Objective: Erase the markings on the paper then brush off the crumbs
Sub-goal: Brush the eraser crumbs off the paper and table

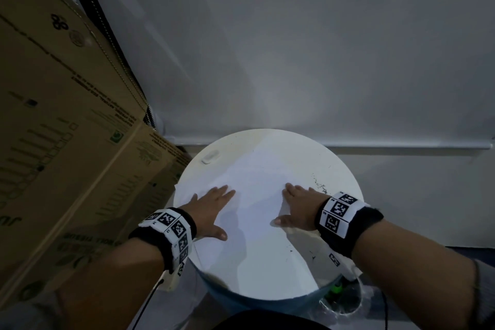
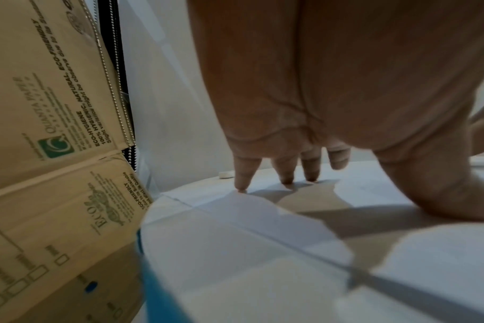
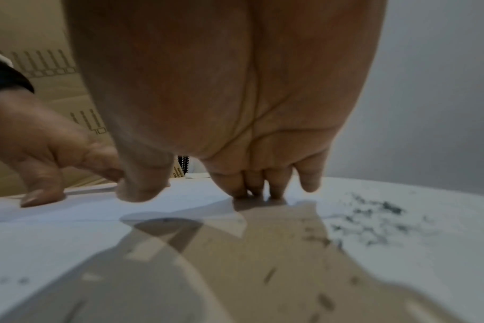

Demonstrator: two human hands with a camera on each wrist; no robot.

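Round white desk (image 1: 267, 284) against a pale wall, cardboard boxes (image 1: 67, 142) at far left. Left hand (image 1: 211, 207) and right hand (image 1: 297, 207) spread flat, fingers (image 2: 245, 174) straight, pressing white paper (image 1: 257, 182), gripping nothing. White eraser (image 1: 210, 156) beyond left fingers; dark crumbs (image 3: 373, 220) just right of right fingers.

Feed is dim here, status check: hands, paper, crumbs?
Left hand and right hand both open, fingers down on paper. Crumbs piled on table right of right hand. Eraser lies at far edge, untouched.
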